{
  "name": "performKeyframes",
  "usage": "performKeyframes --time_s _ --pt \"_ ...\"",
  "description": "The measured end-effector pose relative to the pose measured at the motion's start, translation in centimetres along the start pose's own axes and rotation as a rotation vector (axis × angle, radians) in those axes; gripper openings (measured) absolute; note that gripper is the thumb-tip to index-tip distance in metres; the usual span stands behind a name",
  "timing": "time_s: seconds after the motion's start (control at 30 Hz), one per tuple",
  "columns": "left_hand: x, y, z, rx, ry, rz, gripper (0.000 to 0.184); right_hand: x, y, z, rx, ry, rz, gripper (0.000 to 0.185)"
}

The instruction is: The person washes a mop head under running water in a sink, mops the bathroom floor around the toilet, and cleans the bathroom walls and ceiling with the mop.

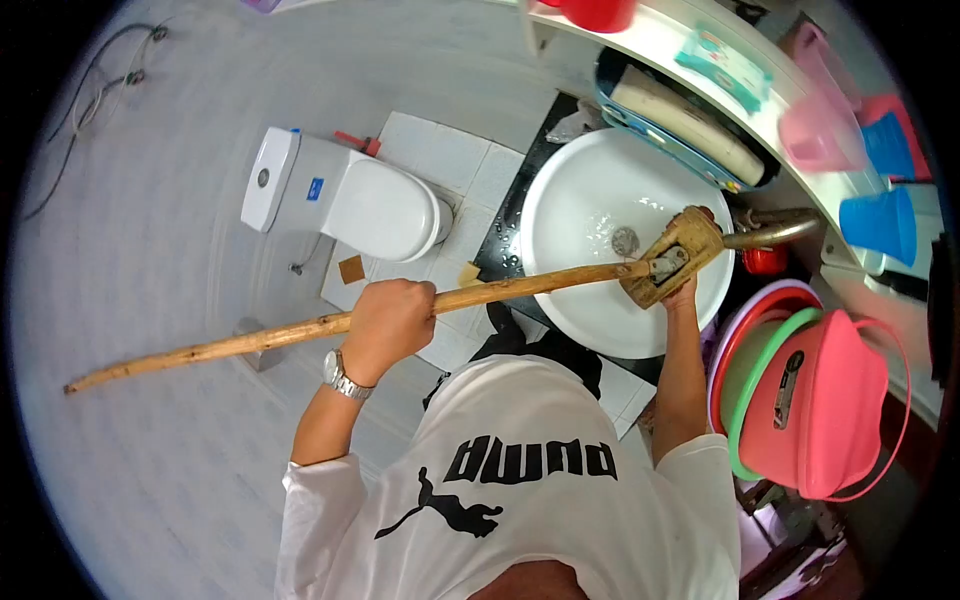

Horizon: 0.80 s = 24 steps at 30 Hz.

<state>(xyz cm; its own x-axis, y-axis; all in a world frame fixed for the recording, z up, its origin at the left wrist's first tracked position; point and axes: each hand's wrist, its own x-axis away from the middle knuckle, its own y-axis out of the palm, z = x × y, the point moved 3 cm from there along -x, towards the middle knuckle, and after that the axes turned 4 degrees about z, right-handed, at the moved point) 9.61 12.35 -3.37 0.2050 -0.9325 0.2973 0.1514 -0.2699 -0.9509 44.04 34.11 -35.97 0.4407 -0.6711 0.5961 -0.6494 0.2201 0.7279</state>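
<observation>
- Wooden pole (540, 283): slants across the scene from the left, its bare tip near the grey wall (150, 250), to the right over the white sink (570, 225).
- Tool head (700, 238): yellowish, fixed to the pole's right end; located above the right part of the sink, to the right of the drain (624, 241).
- Left hand (390, 318): knuckles up, fingers curled firmly round the pole at about mid-length. Silver watch (345, 376) on that wrist.
- Right hand (683, 294): against the near edge of the tool head. Mostly hidden behind it; how far the fingers close cannot be told.
- Tap (778, 232): curved metal, just right of the tool head.
- Sink: set on a black counter (507, 230); water drops visible on both.
- Far side of sink: a blue tub (645, 130) below a white shelf (650, 40), which bears a pack of wipes (725, 65) and a red cup (600, 10).
- Right of sink, near side: a pink bucket (845, 410) tilted beside a green basin (752, 390).
- Left of sink, farther off: a white toilet (385, 210), lid down.
</observation>
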Motion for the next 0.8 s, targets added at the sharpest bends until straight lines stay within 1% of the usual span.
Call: performKeyframes --time_s 0.03,0.07,0.1,0.17,0.23,0.33,0.37,0.43,0.47,0.5,0.57,0.63,0.67,0.7,0.73,0.77,0.8 --pt "0.0 -0.2 0.2 -0.009 0.006 -0.006 0.006 -0.2 0.2 0.1 -0.016 -0.024 0.038 0.041" --pt "0.0 -0.4 0.3 -0.007 -0.014 0.002 0.006 -0.7 0.9 0.3 -0.038 -0.075 -0.022 0.04" --pt "-0.1 -0.8 0.5 -0.01 -0.015 0.002 0.005 -1.0 1.1 0.5 -0.029 -0.062 -0.032 0.04" --pt "0.1 -1.7 0.7 -0.014 -0.033 0.011 0.005 -1.4 1.6 0.7 -0.034 -0.15 0.019 0.041" --pt "0.2 -2.2 1.1 -0.027 0.0 0.026 0.004 -1.6 1.7 0.9 -0.038 -0.129 0.029 0.039" --pt "0.4 -2.3 1.2 -0.062 -0.012 0.045 0.005 -1.4 1.6 1.5 0.012 -0.01 -0.057 0.037" --pt "0.3 -2.3 1.4 -0.06 -0.011 0.047 0.005 -1.6 1.5 1.3 0.014 -0.011 -0.058 0.037" --pt "0.6 -2.5 0.8 -0.063 0.033 0.021 0.006 -1.3 2.8 1.8 0.097 -0.09 0.005 0.041" --pt "0.7 -2.8 0.9 -0.058 0.04 0.021 0.006 -0.7 3.3 1.6 0.073 -0.027 -0.03 0.044" --pt "0.9 -3.1 1.0 -0.063 0.049 0.028 0.006 0.3 4.5 1.3 0.075 -0.035 -0.023 0.044" --pt "1.5 -4.1 2.0 -0.052 0.097 0.046 0.007 2.1 7.5 0.4 -0.079 -0.009 -0.287 0.048" --pt "2.2 -5.3 2.6 -0.144 0.045 0.05 0.007 2.0 7.5 -0.3 -0.114 0.064 -0.273 0.053" --pt "2.4 -5.4 3.0 -0.133 0.09 0.053 0.007 1.6 7.3 -0.5 -0.082 0.092 -0.281 0.053" --pt "2.7 -5.4 3.0 -0.153 0.064 0.042 0.006 1.5 7.4 -0.4 -0.051 0.13 -0.292 0.053" --pt "3.0 -5.4 3.0 -0.178 0.028 0.032 0.005 2.5 9.0 -0.5 -0.04 0.094 -0.287 0.044" --pt "3.1 -5.3 3.2 -0.177 0.045 0.038 0.005 3.2 10.7 -0.7 -0.028 0.063 -0.288 0.036" --pt "3.2 -5.3 3.3 -0.201 0.046 0.03 0.005 2.8 10.2 -0.5 -0.023 0.086 -0.216 0.028"
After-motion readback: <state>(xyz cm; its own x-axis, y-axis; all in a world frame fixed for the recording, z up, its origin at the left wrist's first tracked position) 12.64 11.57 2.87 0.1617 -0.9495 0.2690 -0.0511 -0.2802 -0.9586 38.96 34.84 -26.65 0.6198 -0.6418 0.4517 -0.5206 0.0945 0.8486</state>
